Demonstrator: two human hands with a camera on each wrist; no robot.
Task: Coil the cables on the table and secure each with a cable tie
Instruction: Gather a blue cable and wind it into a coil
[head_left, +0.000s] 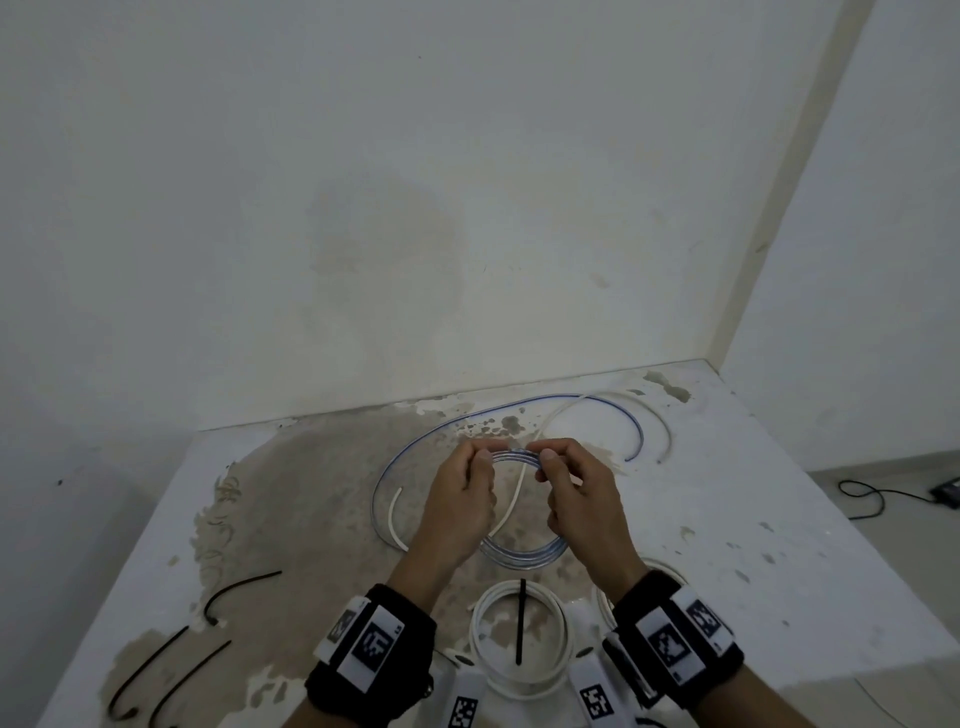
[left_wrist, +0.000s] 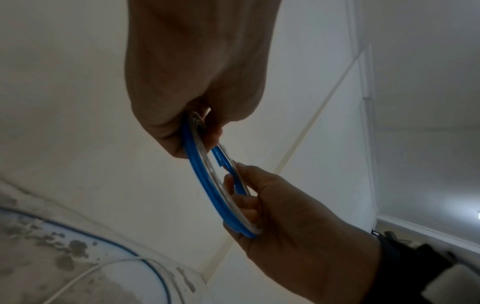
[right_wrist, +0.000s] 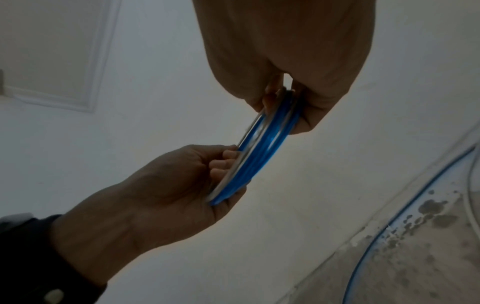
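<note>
- Coil (head_left: 522, 545) of blue-and-clear cable is being held up over the middle of the bench (head_left: 779, 545), its top arc between both hands and its lower arc hanging toward the person.
- Left hand (head_left: 457, 499) is pinching the top of the coil, thumb on one side and curled fingers (right_wrist: 223, 162) on the other; the right hand (head_left: 576, 493) is pinching the same arc just beside it, with its fingers (left_wrist: 244, 201) wrapped round the bundled turns.
- Judging by how the turns are fanning apart between the two grips, the cable is probably light and springy, keen to unwind; the smooth jacket is likely slippery.
- Best hold is likely across all the turns at once, close to where a tie would go.
- Black ties (head_left: 171, 670) are lying loose at the near left of the bench, well apart from the hands.
- White coil (head_left: 519, 639) with a black tie across it is sitting just in front of the person; another white coil is partly hidden behind the right wrist.
- Loose blue cable (head_left: 467, 418) and loose white cable (head_left: 511, 499) are sprawling uncoiled toward the back wall.
- Bench top is looking pale, with stained and flaking patches; it is standing in a corner of plain white walls, with a dark cord on the floor to the right.
</note>
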